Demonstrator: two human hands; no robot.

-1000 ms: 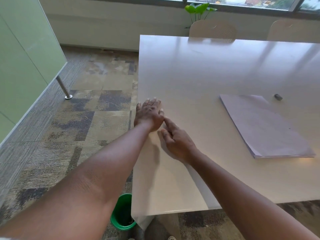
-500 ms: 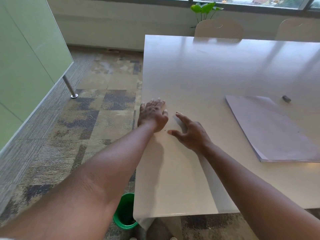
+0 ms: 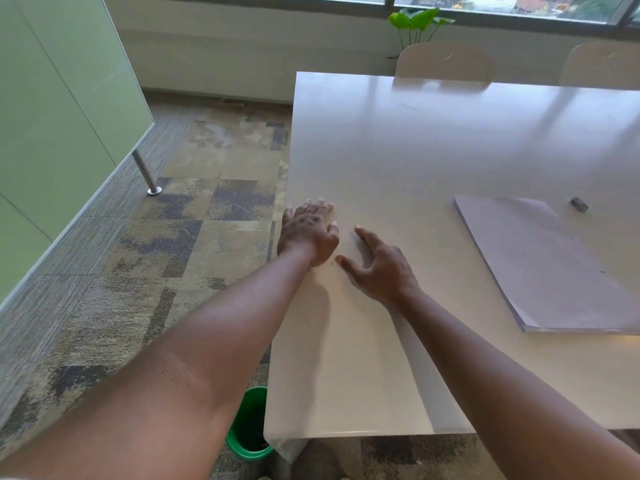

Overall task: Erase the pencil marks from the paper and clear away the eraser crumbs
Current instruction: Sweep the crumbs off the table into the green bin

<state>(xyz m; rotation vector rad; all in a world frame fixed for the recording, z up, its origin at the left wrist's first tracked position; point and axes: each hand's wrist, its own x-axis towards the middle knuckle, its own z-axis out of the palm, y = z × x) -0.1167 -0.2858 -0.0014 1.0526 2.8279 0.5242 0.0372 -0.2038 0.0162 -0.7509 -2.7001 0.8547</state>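
Note:
My left hand lies cupped, palm down, at the left edge of the white table, holding nothing that I can see. My right hand rests just to its right with fingers spread and empty. A tiny dark crumb lies on the table between the two hands. The stack of paper sits to the right, apart from both hands, with a few small specks on it. A small grey eraser lies on the table beyond the paper's far corner.
A green bin stands on the carpet under the table's near left corner. Two pale chairs are pushed in at the far side, with a green plant behind. A green partition with a metal leg stands at left.
My right hand has drawn back to the right, away from my left hand, and spread its fingers. My left hand has stayed at the table edge.

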